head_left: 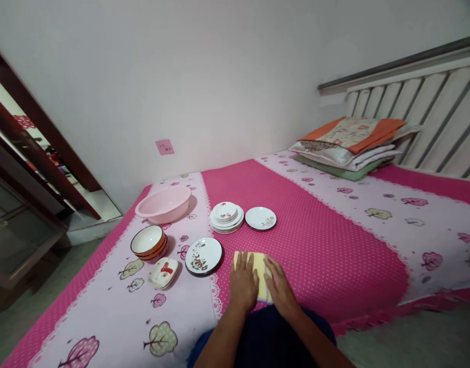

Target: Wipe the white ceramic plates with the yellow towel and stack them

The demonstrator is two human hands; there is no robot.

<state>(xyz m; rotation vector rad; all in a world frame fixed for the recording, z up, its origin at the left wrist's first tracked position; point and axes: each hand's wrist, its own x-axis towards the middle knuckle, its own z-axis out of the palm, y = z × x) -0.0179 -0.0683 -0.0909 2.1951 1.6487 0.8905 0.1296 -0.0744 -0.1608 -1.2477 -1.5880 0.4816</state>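
Both my hands lie flat, fingers stretched out, on a yellow cloth (260, 265) spread on the pink bedspread (327, 245). My left hand (243, 282) covers the cloth's left part and my right hand (280, 287) its right part. Neither hand grips anything. Just left of the cloth sits a white plate with a brown flower pattern (203, 256). Farther back stand a stack of several small white plates (226, 216) and a single white plate (261, 218).
A pink plastic basin (163, 203) sits at the back left. Stacked orange-and-white bowls (149, 242) and a small white dish with a red mark (163, 272) lie nearer. Folded bedding and pillows (350, 145) are piled by the headboard (422, 112). A wooden door frame (31, 153) stands left.
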